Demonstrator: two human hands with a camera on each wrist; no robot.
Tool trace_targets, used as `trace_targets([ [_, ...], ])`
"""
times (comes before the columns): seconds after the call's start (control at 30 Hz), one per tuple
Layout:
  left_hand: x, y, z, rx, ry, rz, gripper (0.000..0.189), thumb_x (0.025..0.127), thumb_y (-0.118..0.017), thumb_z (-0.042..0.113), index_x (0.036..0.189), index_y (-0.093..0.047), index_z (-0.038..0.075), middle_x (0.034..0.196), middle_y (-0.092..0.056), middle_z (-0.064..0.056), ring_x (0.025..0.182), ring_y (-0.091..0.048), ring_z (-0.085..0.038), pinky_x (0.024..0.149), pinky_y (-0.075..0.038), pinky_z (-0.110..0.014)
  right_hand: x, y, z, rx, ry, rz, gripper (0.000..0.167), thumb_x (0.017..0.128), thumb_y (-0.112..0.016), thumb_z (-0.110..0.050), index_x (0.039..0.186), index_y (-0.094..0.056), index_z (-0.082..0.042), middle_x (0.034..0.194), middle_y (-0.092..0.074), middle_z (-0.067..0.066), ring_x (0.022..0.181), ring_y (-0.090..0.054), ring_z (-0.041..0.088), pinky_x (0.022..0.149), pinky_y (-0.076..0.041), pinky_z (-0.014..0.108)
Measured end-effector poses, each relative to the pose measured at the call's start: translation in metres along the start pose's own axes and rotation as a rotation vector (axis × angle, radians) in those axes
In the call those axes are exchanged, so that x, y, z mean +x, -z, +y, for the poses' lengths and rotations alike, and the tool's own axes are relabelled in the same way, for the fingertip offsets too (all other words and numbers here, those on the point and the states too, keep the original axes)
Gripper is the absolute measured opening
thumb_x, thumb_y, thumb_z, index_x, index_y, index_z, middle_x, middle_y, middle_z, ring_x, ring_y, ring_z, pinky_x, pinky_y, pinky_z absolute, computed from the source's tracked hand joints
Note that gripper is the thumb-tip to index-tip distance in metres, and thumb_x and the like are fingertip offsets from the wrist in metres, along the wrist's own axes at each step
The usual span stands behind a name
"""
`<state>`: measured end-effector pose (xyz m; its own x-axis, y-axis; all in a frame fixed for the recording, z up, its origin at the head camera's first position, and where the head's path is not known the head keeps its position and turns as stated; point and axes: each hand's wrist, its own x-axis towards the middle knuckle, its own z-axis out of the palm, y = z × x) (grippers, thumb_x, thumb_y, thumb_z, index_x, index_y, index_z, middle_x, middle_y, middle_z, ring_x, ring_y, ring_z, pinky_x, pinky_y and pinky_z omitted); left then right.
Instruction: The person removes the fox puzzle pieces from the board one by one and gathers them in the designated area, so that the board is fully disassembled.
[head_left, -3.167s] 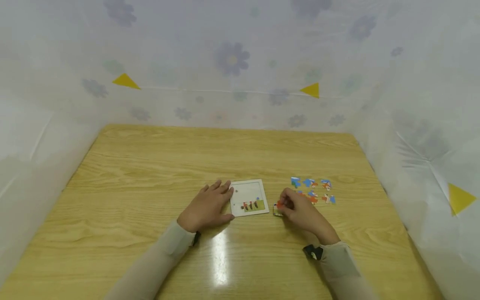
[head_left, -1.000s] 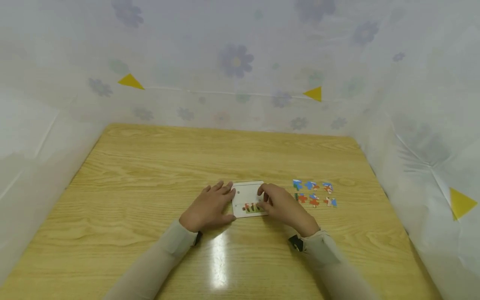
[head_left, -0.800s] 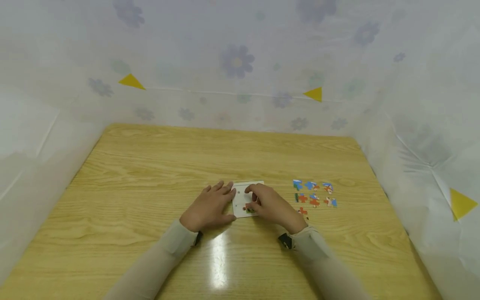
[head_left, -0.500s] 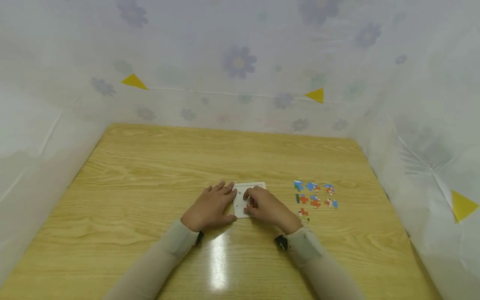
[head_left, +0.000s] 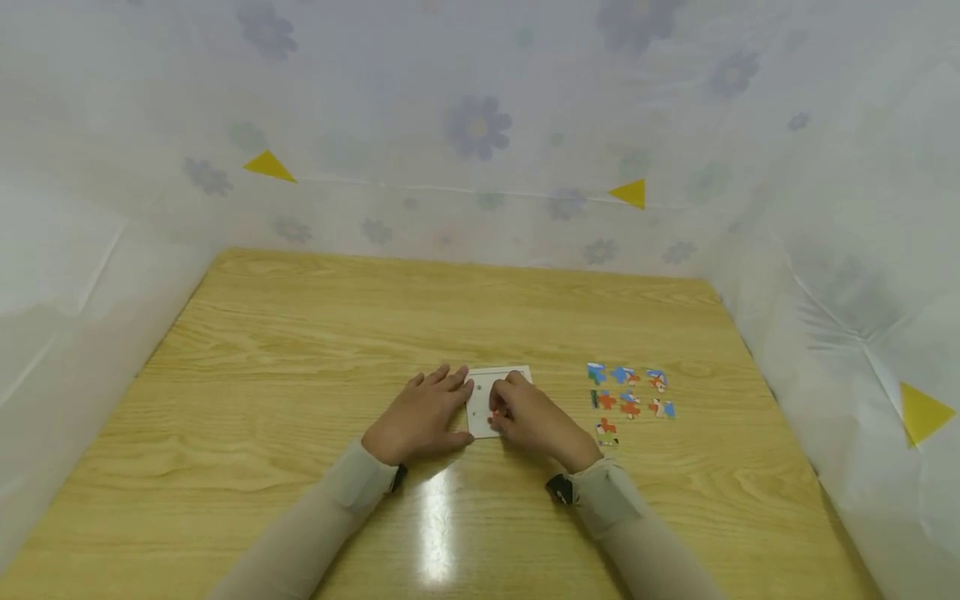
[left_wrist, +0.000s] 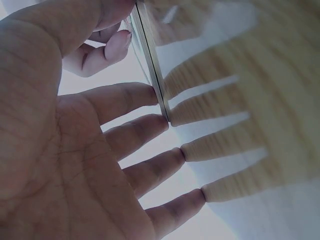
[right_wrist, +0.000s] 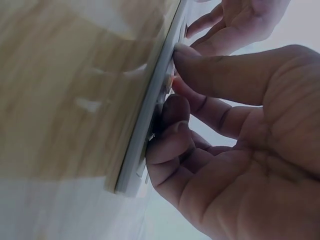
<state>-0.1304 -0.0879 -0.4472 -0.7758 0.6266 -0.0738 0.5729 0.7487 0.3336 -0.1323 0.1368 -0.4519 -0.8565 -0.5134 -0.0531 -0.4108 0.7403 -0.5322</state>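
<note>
My left hand [head_left: 420,414] lies flat with straight fingers at the left side of a small white puzzle tray [head_left: 482,398]. In the left wrist view its fingertips [left_wrist: 160,122] meet the tray's edge and the glossy tabletop. Over the tray's lower right part is my right hand [head_left: 542,423], thumb and fingers curled together. A red bit of a puzzle piece [head_left: 492,417] shows at its fingertips, and the right wrist view has the orange-red piece [right_wrist: 170,81] between thumb and index finger. The hand hides the rest of the tray's lower row.
Several loose puzzle pieces lie right of the tray: a blue one [head_left: 596,372] in the back row, a red one [head_left: 630,406] in the middle row, and a single red-and-green one [head_left: 607,432] nearest me. White sheeting [head_left: 480,225] stands behind the wooden table [head_left: 337,333].
My right hand has moved left, from a piece beside the tray onto the tray, and its fingers have drawn together at the lower row. The left hand has stayed put.
</note>
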Motion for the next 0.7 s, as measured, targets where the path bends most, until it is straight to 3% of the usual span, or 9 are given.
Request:
trace_targets([
  [0.4, 0.0002, -0.0005, -0.0005, 0.009, -0.009, 0.008, 0.077, 0.093, -0.075, 0.047, 0.153, -0.050, 0.006, 0.163, -0.038, -0.013, 0.151, -0.031, -0.040, 0.116, -0.030, -0.063, -0.0017, 0.0014, -0.0018, 0.048, 0.016, -0.012, 0.017, 0.096, -0.073, -0.006, 0.097, -0.056, -0.010, 0.091, -0.051, 0.000, 0.077, -0.049, 0.013, 0.066, -0.046, 0.029],
  [0.7, 0.0001, -0.0010, -0.0017, 0.012, -0.005, 0.000, 0.078, 0.094, -0.074, 0.048, 0.154, -0.048, 0.006, 0.164, -0.036, -0.012, 0.152, -0.030, -0.039, 0.117, -0.029, -0.062, -0.0011, 0.0032, 0.0025, 0.082, 0.008, -0.060, 0.027, 0.091, -0.081, -0.012, 0.107, -0.059, -0.007, 0.091, -0.052, 0.001, 0.077, -0.049, 0.014, 0.068, -0.045, 0.031],
])
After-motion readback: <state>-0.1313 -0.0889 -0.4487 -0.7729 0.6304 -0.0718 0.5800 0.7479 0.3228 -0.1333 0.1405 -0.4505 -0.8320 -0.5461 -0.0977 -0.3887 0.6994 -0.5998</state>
